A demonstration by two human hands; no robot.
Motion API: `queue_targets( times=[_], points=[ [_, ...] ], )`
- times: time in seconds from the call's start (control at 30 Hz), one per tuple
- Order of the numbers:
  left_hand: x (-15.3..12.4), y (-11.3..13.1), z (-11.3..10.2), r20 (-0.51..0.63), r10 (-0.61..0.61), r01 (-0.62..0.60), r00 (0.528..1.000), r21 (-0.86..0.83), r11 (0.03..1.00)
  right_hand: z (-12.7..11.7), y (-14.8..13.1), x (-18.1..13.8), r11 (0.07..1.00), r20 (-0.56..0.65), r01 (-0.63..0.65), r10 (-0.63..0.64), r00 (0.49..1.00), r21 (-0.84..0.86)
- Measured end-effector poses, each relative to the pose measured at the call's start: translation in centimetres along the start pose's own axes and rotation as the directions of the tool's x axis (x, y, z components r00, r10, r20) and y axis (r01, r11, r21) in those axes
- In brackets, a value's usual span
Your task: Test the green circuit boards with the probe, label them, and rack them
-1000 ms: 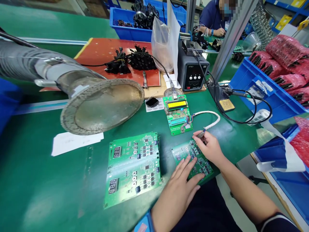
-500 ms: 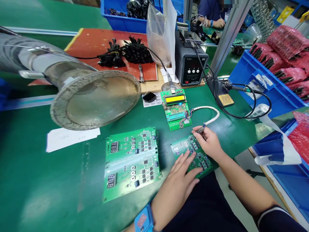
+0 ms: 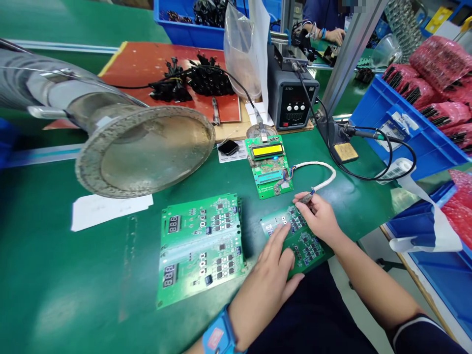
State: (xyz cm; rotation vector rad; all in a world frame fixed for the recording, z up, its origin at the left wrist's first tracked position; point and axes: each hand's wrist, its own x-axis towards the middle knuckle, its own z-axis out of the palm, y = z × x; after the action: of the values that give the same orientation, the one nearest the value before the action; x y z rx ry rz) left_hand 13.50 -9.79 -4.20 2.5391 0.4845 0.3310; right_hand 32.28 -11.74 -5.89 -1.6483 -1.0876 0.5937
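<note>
Green circuit board (image 3: 309, 248), lying on the bench and serving as landmark for all positions. The left hand (image 3: 271, 265) rests over its left part, thumb apart from the extended fingers, gripping nothing; the fingertips lie by the board's small white buttons. The right hand (image 3: 320, 219), at the far right edge, pinches a small connector (image 3: 306, 198) narrowly between thumb and fingers at the board's far edge; whether its contacts touch cannot be told.

The board is flat, rectangular and glossy, set with dark square chips and a digit display partly hidden by the left hand. From the connector a white, braided-looking cable (image 3: 326, 183) arches to a display board (image 3: 262, 178) beyond the landmark, which carries a bright yellow rectangular screen and a pale teal socket strip.

Left of the landmark, well within the bench, lies a stack of similar boards (image 3: 184, 250), smooth and evenly aligned. Farther left and beyond it, a round extraction hood (image 3: 155, 157) with a worn, speckled rim overhangs a white paper (image 3: 110, 212), hiding part of it. Beyond the landmark stand a dark, box-shaped soldering station (image 3: 297, 110) and, farther right, an iron stand (image 3: 328, 130) with a yellow sponge (image 3: 345, 152).
</note>
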Motion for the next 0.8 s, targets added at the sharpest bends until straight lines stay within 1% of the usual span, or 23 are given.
queue_targets(
  times=[0.17,0.37,0.6,0.73,0.8],
  points=[
    [0.71,-0.27,-0.25,0.098,0.036,-0.047,0.995,0.116,0.992,0.02,0.01,-0.02,1.0,-0.002,-0.002,0.002,1.0,-0.002],
    [0.82,-0.56,-0.24,0.109,0.048,-0.068,0.993,0.191,0.979,0.02,-0.06,-0.05,1.0,-0.006,-0.001,0.001,1.0,-0.018],
    [0.85,-0.6,-0.21,0.104,0.047,-0.065,0.993,0.168,0.984,0.03,-0.16,0.0,0.999,-0.007,-0.002,0.002,1.0,-0.032],
    [0.51,-0.69,-0.09,0.073,0.051,-0.06,0.996,0.127,0.99,0.01,-0.03,0.02,1.0,-0.008,-0.007,0.007,1.0,-0.02],
    [0.24,-0.84,0.08,0.034,0.057,-0.06,0.998,0.089,0.994,-0.01,0.02,-0.01,1.0,-0.007,-0.011,0.011,1.0,-0.012]
  ],
)
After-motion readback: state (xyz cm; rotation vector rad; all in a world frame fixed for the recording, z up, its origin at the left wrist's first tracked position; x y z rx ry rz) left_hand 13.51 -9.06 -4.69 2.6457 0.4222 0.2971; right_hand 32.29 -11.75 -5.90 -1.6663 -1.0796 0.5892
